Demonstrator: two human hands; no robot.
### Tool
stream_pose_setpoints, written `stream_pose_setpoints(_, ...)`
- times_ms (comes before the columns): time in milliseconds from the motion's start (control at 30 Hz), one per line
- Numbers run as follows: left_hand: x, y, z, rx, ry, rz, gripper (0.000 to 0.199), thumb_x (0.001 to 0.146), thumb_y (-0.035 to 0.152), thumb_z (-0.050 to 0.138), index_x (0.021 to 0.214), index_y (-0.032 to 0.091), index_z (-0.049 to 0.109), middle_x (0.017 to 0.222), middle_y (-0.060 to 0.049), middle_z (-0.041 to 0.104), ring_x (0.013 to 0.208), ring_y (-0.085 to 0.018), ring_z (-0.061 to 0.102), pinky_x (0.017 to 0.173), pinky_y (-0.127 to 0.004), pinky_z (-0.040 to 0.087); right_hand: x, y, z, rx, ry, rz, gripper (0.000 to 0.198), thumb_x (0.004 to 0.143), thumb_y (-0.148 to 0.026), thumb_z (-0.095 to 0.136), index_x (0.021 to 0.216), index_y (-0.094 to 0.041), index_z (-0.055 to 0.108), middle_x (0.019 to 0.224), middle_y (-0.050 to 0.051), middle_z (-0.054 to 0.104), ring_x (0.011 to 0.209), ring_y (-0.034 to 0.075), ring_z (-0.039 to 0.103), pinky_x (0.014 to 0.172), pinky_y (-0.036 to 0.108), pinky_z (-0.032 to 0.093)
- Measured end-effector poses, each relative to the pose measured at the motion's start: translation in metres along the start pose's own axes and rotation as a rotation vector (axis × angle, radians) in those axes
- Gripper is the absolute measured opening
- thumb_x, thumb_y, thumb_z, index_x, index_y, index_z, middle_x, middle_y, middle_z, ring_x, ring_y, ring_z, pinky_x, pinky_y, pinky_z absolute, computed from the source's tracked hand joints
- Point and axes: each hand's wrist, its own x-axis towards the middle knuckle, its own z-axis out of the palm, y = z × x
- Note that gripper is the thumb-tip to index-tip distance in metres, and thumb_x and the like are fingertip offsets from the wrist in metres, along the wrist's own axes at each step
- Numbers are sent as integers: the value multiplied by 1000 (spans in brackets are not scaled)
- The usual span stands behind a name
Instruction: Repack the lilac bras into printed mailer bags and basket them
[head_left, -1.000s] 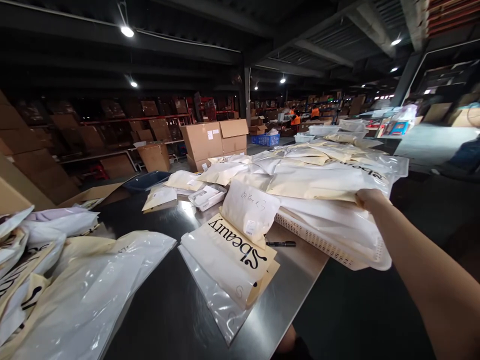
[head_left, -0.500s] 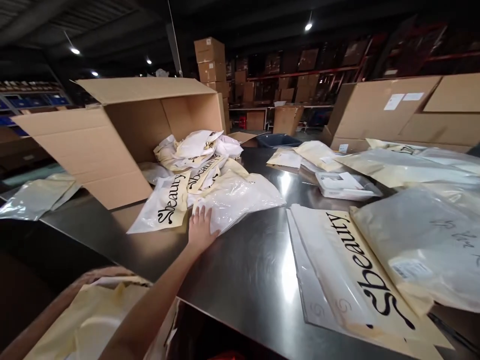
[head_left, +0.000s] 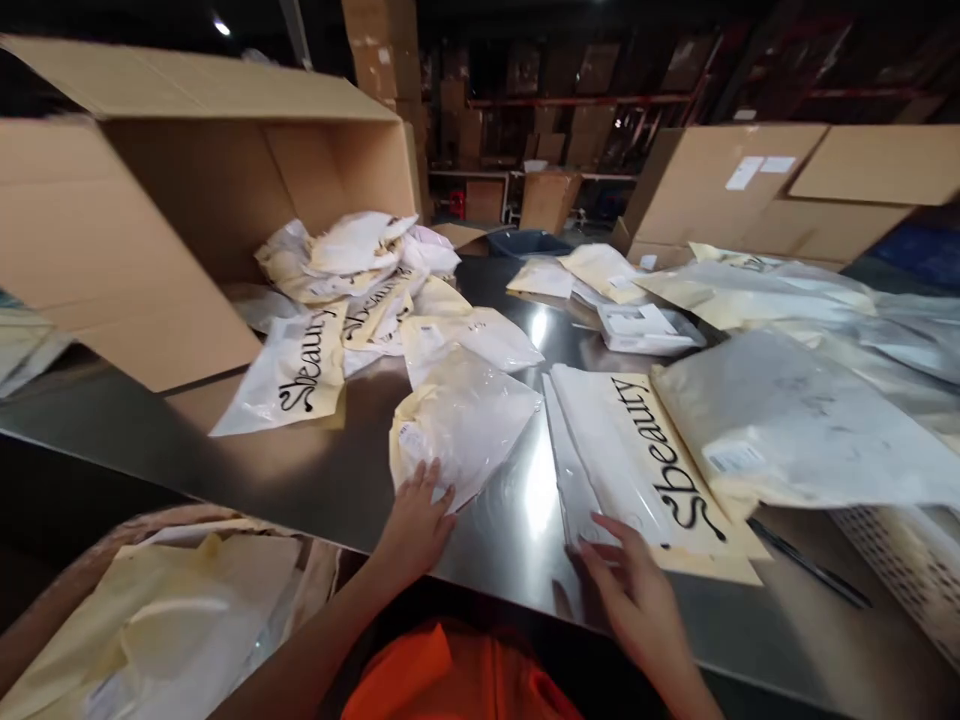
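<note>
Head view, left hand: the left hand [head_left: 415, 520] is lying flat with fingers spread, pressing on the near edge of a clear plastic bag [head_left: 461, 425] at about 6 o'clock of the steel table [head_left: 315, 470]; it is not gripping anything.
Head view, right hand: the right hand [head_left: 634, 590] is resting open, fingertips touching the near corner of the flat "Sbeauty" bag [head_left: 637, 455] at about 5 o'clock; nothing is being clasped.
Head view, the two bags: they are lying side by side, just apart, with bare steel showing between them.
Head view, 10 o'clock: an open cardboard box [head_left: 150, 210] is lying on its side, spilling a heap of packed bags [head_left: 352, 275] onto the table.
Head view, 3 o'clock: a large frosted bag [head_left: 787, 425] is overlapping the right edge of the "Sbeauty" bag; a black pen [head_left: 810, 565] is lying beside a white basket [head_left: 900, 565].
Head view, 1 o'clock: more cartons [head_left: 750, 195] are standing behind further bags.
Head view, 7 o'clock: cream bags [head_left: 172, 620] are sitting below the table edge.
</note>
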Motion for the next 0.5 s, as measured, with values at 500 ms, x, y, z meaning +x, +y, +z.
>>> stream_pose_setpoints(500, -43, 24, -31, -901, 81, -443, 40, 83, 58, 54, 86, 19, 63, 77, -6, 65, 69, -20, 63, 62, -31, 51, 79, -54, 52, -490, -259, 112, 19, 89, -29, 58, 95, -11, 63, 106, 19, 64, 102, 33, 60, 85, 40, 42)
